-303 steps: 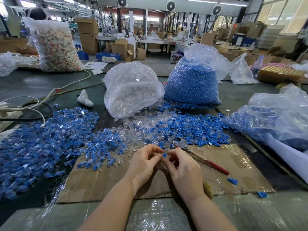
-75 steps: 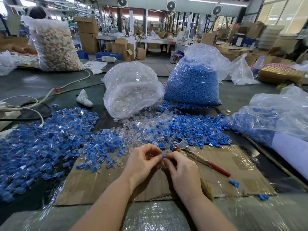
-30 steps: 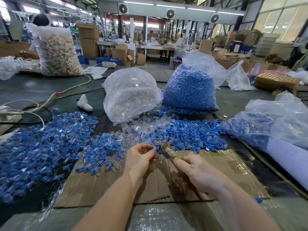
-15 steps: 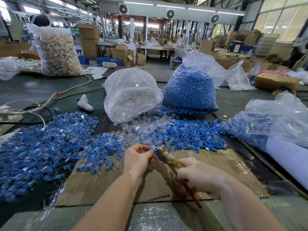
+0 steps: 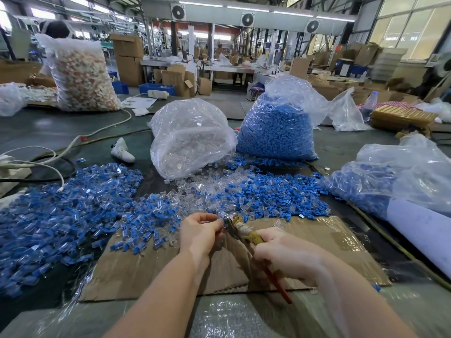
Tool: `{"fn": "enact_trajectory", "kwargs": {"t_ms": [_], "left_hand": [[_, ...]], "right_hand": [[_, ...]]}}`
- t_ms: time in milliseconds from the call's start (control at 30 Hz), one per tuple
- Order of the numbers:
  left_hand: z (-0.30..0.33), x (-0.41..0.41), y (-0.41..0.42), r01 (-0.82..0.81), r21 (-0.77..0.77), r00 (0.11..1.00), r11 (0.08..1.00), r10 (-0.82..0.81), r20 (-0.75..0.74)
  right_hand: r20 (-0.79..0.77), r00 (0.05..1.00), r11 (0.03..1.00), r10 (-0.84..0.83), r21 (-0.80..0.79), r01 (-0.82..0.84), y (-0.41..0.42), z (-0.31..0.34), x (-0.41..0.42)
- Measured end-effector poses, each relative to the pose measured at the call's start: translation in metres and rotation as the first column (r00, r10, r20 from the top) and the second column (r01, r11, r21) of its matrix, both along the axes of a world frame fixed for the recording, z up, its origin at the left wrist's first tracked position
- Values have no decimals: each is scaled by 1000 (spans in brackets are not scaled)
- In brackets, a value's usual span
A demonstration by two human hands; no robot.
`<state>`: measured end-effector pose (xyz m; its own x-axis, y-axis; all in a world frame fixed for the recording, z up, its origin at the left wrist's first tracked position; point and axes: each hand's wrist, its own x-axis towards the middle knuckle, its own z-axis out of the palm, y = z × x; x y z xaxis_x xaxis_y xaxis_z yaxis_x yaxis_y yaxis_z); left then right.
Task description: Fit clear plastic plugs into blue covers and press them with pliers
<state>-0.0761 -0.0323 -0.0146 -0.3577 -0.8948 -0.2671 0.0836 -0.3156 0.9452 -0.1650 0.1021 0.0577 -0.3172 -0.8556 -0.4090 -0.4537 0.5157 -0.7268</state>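
While the right hand (image 5: pixel 288 254) grips the handles of the pliers (image 5: pixel 246 234) with its fingers curled around them, the left hand (image 5: pixel 200 234) pinches a small part at the tool's metal tip; the part is too small and too hidden by the fingertips to identify, but it appears to be a clear plug seated in a blue cover. The pliers point up and to the left, with one red handle (image 5: pixel 280 287) projecting below the right hand. Both hands work above a flattened sheet of cardboard (image 5: pixel 317 242) lying on the table (image 5: pixel 48 132). Beyond the cardboard, loose clear plastic plugs (image 5: pixel 207 189) and loose blue covers (image 5: pixel 275 196) lie mixed in a spread. A large heap of assembled blue-and-clear pieces (image 5: pixel 53 215) covers the left side of the table. Behind the spread stand a bag of clear plugs (image 5: pixel 190 140) and, just to its right, a bag of blue covers (image 5: pixel 278 132). A further bag holding blue parts (image 5: pixel 390 179) lies at the right edge. White cables (image 5: pixel 73 145) run across the far left of the table.
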Motion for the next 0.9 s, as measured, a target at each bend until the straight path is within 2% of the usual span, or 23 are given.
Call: {"fn": "enact_trajectory", "kwargs": {"t_ms": [233,400,467,533,633,700,767,833,900], "left_hand": [[-1,-2,1,-38,-4,999,999,37,-6],[-1,0,3,-39,-10,999,999,39,7],[-1,1,4,-40,-1,999,999,40,1],[0,1,4,-48,16,999,999,48,-10],[3,2,3,-50,45,998,998,52,-27],[5,2,3,-44,48,998,998,46,-34],[7,2,3,-38,49,999,998,39,-27],[6,2,3,-35,64,999,997,36,-16],[4,4,3,-40,64,999,997,41,-8]], "right_hand": [[-137,990,999,32,-30,-37,-4,-9,-2],[-150,988,999,30,-30,-35,-5,-12,-1],[-91,996,999,6,-50,-11,-5,-12,-1],[43,998,996,-51,-69,54,-3,-12,-1],[305,945,989,-119,-48,141,0,-12,-4],[361,923,987,-135,-37,159,1,-13,-7],[303,946,987,-119,-68,146,1,-13,-4],[41,997,987,-70,-143,75,-1,-17,0],[-228,971,982,-71,-188,28,-4,-23,1]]}}
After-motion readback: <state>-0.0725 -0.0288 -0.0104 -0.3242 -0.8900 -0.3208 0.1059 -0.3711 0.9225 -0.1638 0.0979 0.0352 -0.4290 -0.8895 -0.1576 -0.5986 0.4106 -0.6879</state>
